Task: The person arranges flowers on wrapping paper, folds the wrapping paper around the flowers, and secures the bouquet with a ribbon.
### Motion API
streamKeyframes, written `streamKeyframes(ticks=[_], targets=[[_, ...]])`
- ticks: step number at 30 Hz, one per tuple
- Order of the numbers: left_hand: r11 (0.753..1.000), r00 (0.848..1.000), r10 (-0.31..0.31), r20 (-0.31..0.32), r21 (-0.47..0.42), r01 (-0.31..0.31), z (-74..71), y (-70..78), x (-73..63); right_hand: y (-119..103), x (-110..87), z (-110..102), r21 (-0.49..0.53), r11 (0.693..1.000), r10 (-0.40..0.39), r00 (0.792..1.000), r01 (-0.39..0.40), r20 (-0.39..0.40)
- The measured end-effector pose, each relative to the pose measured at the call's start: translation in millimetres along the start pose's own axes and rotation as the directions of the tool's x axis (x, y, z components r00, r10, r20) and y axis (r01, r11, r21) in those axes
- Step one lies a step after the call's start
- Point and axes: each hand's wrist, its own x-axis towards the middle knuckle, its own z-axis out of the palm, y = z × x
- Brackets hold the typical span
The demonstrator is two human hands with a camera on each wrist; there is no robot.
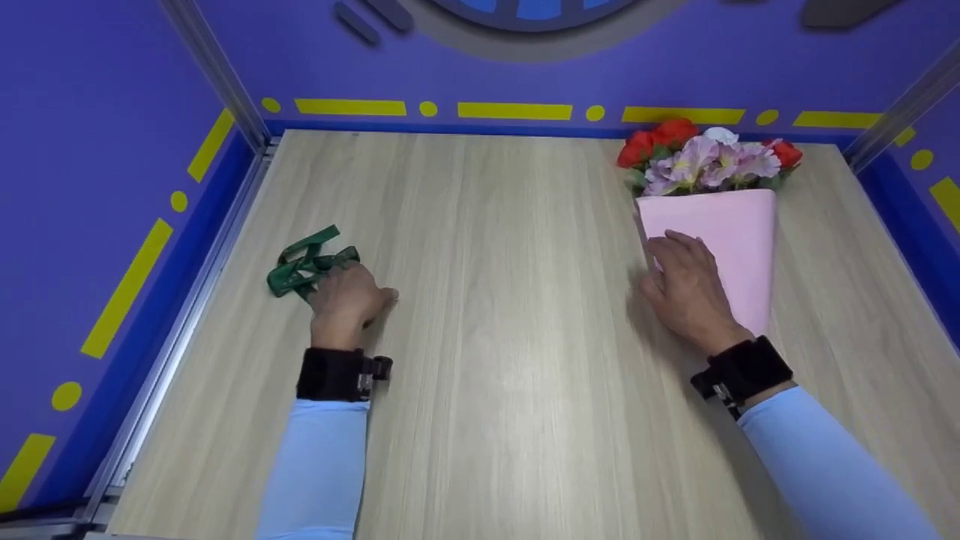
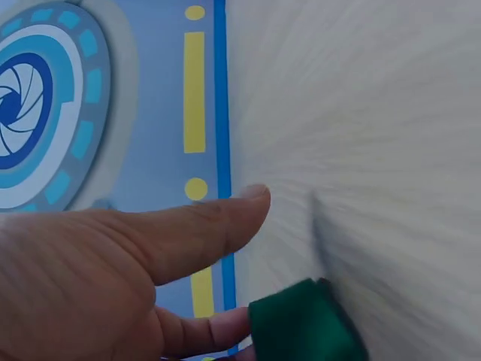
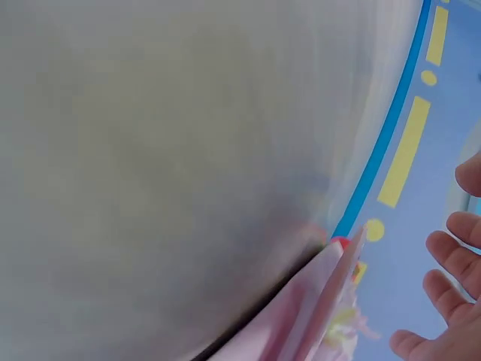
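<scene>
A loose, folded green ribbon (image 1: 304,266) lies at the left of the table. Over its near right edge is my left hand (image 1: 349,296), thumb stretched out to the side. In the left wrist view the fingertips meet the green ribbon (image 2: 304,323), while the thumb stays apart from it. On the right lies a bouquet of red, white and pale purple flowers (image 1: 701,161) in pink wrapping paper (image 1: 739,240). My right hand (image 1: 686,292) hovers over the left part of the paper. Its fingers look spread in the right wrist view, with the wrapper's edge (image 3: 323,301) beside them.
The wood-grain table (image 1: 510,337) spreads between the two hands. A blue-purple wall (image 1: 517,82) with yellow marks stands behind it, and side panels close off left and right. A metal rail (image 1: 187,322) follows the left edge.
</scene>
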Motion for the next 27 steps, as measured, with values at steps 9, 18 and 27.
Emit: streamKeyframes(ticks=[9, 18, 27], targets=[[0.980, 0.980, 0.198, 0.008, -0.016, -0.198, 24.2, 27.8, -2.3, -25, 1.6, 14, 0.020, 0.997, -0.073, 0.997, 0.072, 0.032], [0.794, 0.786, 0.608, 0.113, -0.065, -0.605, 65.3, 98.3, -24.8, -83, 2.9, 39, 0.153, 0.979, -0.157, 0.979, 0.138, 0.126], [0.584, 0.555, 0.808, 0.196, -0.147, -0.798, 73.3, 119.8, -36.6, -117, -2.2, 43, 0.452, 0.891, -0.234, 0.894, 0.039, 0.383]])
